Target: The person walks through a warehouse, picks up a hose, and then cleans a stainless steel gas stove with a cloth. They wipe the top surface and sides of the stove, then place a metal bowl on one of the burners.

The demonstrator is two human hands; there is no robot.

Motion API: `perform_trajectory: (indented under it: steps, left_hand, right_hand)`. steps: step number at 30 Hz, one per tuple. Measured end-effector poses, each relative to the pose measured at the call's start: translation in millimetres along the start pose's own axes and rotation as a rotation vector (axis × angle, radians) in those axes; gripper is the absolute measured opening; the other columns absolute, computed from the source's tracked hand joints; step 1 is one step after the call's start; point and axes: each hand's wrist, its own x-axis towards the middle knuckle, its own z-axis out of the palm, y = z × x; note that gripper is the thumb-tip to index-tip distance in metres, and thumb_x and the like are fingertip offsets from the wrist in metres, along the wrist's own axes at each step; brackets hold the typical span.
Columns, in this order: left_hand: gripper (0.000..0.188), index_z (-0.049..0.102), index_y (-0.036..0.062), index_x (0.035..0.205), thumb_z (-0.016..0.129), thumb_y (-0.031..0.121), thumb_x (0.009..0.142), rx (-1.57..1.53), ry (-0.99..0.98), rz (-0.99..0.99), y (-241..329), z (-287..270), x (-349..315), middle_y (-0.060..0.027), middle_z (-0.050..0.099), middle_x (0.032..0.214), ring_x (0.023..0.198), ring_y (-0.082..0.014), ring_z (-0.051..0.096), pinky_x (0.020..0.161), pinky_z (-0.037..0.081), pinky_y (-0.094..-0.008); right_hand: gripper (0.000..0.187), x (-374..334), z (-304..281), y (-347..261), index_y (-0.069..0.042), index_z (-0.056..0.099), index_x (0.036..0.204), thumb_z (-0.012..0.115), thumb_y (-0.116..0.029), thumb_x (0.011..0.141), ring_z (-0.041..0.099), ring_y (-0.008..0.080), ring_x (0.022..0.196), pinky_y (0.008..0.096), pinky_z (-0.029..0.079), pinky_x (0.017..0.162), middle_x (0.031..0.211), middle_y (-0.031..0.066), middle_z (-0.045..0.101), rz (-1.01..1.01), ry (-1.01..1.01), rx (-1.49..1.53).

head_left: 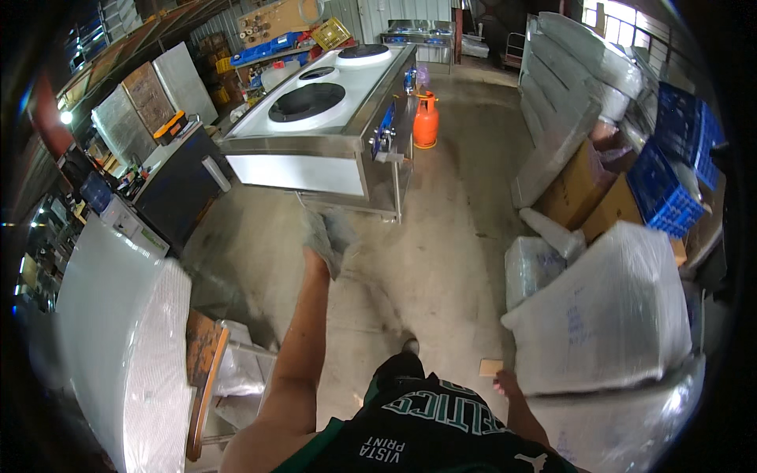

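Note:
My left arm reaches forward across the floor, and my left hand (pixel 312 255) holds a crumpled grey cloth (pixel 327 235). The cloth covers most of its fingers. Just beyond stands a long stainless steel cooking range (pixel 296 145) with round black burner wells set in a white top. Low at my right side, my right hand (pixel 505 383) is closed on the edge of a small flat tan rectangular piece (pixel 490 367). What that piece is made of cannot be told.
An orange gas cylinder (pixel 426 121) stands at the range's right side. Plastic-wrapped packages (pixel 597 315), cardboard boxes (pixel 579 187) and blue crates (pixel 669 189) crowd the right. On the left are a wrapped panel (pixel 118 323), a wooden-edged frame (pixel 206 382) and a dark workbench (pixel 177 185).

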Motion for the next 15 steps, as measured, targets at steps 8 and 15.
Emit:
perform_trajectory:
  steps: [8, 15]
  left_hand:
    - [0.037, 0.055, 0.0024, 0.133, 0.054, 0.026, 0.104, 0.104, 0.083, 0.223, -21, 26, 382, -0.0122, 0.065, 0.122, 0.110, -0.0300, 0.063, 0.098, 0.051, -0.0418]
    - [0.097, 0.036, -0.0095, 0.149, 0.058, 0.064, 0.090, 2.315, 0.130, 0.249, -109, 56, 448, -0.0317, 0.055, 0.136, 0.127, -0.0462, 0.053, 0.112, 0.035, -0.0559]
  right_hand:
    - [0.027, 87, -40, -63, -0.009, 0.060, 0.118, 0.049, -0.027, 0.102, 0.059, 0.0209, 0.052, 0.0381, 0.047, 0.045, 0.074, 0.0108, 0.065, 0.460, 0.014, 0.380]
    - [0.021, 261, -86, -193, -0.009, 0.060, 0.112, 0.050, -0.022, 0.100, 0.058, 0.0202, 0.055, 0.0385, 0.047, 0.048, 0.075, 0.0093, 0.063, 0.479, -0.083, 0.442]
